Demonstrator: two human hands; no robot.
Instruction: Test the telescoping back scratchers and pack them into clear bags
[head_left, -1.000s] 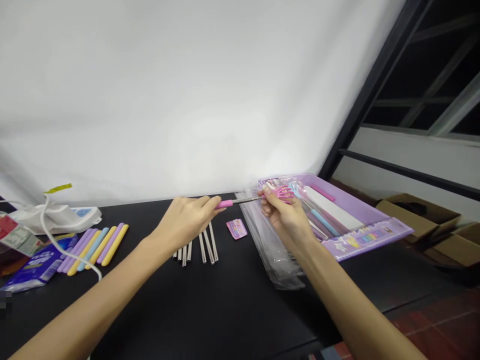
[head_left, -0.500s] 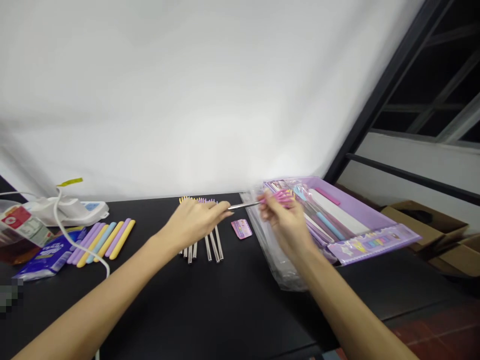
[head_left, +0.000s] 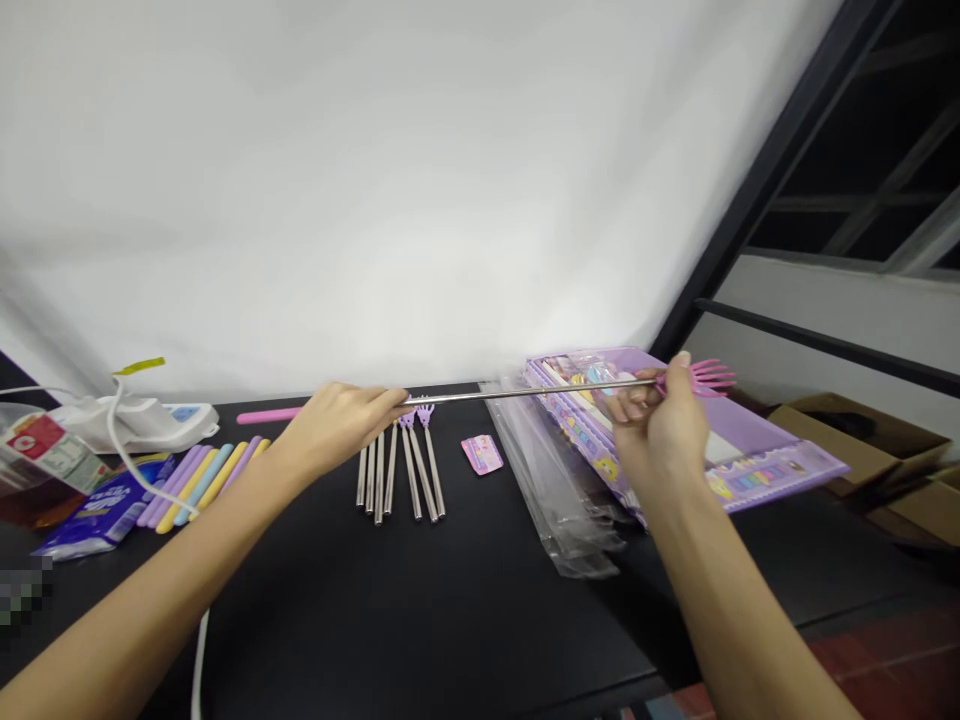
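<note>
A telescopic back scratcher is stretched out level between my hands, its metal rod long and bare in the middle. My left hand is closed around it where the pink handle meets the rod; the handle sticks out to the left. At the other end, my right hand grips the rod just below the pink claw head. Under the rod, several metal rods with purple claw heads lie side by side on the black table. Beside them is a small pink card.
Several purple, yellow and blue handles lie left, by a blue packet and a white power strip. Clear plastic bags and a purple box are at right. Cardboard boxes stand beyond the table.
My right hand has moved right and my left hand left, drawing the back scratcher's rod out much longer. Its pink handle now shows left of my left hand.
</note>
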